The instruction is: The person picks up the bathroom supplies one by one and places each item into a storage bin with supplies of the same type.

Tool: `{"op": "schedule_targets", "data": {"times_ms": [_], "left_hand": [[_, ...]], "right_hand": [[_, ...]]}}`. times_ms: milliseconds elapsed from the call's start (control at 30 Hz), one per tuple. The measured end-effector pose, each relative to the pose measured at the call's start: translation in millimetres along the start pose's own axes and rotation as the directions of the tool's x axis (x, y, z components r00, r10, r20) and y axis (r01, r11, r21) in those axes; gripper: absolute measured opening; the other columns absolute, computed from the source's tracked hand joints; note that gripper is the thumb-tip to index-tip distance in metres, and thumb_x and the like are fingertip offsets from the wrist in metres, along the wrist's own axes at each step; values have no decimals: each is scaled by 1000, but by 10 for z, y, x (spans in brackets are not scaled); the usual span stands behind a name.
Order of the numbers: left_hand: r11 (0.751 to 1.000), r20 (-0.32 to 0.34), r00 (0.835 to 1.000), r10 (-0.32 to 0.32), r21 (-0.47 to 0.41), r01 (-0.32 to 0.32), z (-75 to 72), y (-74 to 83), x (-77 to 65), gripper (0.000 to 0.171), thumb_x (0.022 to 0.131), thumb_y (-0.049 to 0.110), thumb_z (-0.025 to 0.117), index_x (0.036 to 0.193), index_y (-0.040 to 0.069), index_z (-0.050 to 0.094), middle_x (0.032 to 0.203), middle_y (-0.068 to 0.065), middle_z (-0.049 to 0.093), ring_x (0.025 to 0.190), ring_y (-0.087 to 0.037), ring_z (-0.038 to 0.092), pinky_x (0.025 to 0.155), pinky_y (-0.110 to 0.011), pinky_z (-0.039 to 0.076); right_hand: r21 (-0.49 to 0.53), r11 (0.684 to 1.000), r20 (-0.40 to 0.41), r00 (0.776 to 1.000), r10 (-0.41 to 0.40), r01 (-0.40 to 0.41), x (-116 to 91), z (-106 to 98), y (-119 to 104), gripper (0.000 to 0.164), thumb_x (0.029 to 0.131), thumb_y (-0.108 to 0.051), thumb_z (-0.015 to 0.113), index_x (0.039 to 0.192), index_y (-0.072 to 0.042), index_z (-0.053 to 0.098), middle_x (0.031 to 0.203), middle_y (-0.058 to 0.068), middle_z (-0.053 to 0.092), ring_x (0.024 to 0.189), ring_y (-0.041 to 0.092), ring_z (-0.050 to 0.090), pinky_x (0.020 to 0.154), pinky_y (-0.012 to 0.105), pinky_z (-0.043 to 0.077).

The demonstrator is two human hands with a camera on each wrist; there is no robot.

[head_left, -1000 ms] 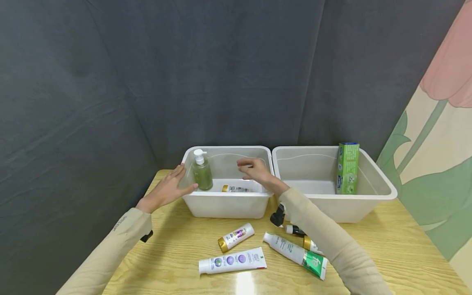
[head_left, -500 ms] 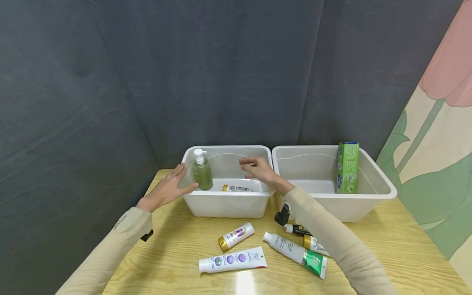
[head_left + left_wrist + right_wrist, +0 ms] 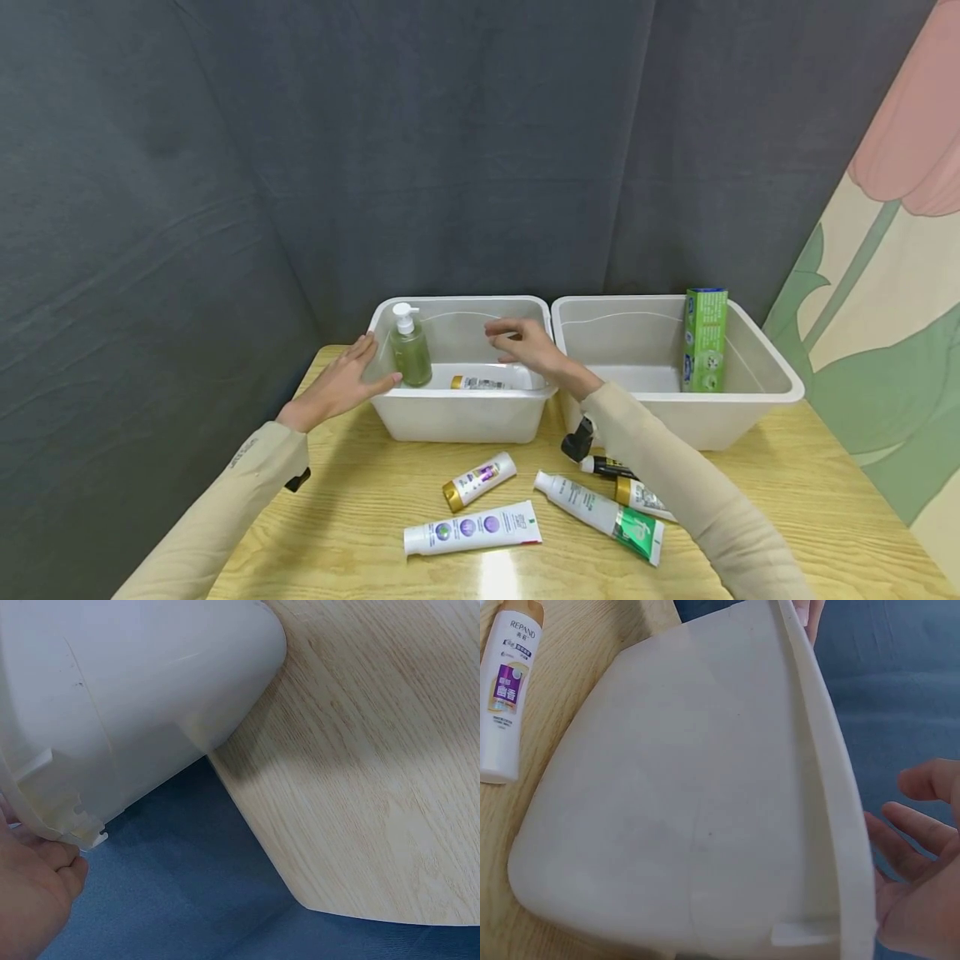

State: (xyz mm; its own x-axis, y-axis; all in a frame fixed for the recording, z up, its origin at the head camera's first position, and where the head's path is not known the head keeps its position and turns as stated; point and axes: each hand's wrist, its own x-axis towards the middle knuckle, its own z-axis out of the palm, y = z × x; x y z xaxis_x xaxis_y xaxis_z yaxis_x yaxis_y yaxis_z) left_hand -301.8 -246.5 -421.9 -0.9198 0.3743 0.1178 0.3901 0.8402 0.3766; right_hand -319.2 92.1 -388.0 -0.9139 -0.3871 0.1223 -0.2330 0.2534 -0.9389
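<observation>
Seemingly crosswise, binned bottle (image 3: pixel 483 383) points left.

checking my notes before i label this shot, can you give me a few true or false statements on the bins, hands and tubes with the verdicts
1. The green pump bottle stands in the left bin. True.
2. The two bins stand far apart. False: they are side by side.
3. The green box stands in the right bin. True.
4. All tubes are inside the bins. False: the white tube with purple circles lies on the table.
5. The left hand touches the left bin. True.
</observation>
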Motion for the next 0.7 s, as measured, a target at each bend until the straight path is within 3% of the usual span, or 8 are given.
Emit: {"op": "schedule_targets", "data": {"times_ms": [300,700], "left_hand": [[1000,3,1000,-5,-2,5,-6,-11,2,99,93,65,52,154,-6,20,162,-23,12,148,-38,13,114,-55,21],[1000,-9,1000,1,-7,-2,-12,-5,-7,97,93,63,53,152,-9,24,161,-24,15,147,-39,15,115,-55,21]], "right_hand": [[17,999,-3,1000,-31,31,-92,-37,-102,38,99,-3,54,134,10,55,130,27,58,113,35,61,85,40,55],[-18,992,51,991,-122,123,-209,-75,-99,36,101,-3,54,133,13,54,135,31,52,114,39,59,85,39,56]]}}
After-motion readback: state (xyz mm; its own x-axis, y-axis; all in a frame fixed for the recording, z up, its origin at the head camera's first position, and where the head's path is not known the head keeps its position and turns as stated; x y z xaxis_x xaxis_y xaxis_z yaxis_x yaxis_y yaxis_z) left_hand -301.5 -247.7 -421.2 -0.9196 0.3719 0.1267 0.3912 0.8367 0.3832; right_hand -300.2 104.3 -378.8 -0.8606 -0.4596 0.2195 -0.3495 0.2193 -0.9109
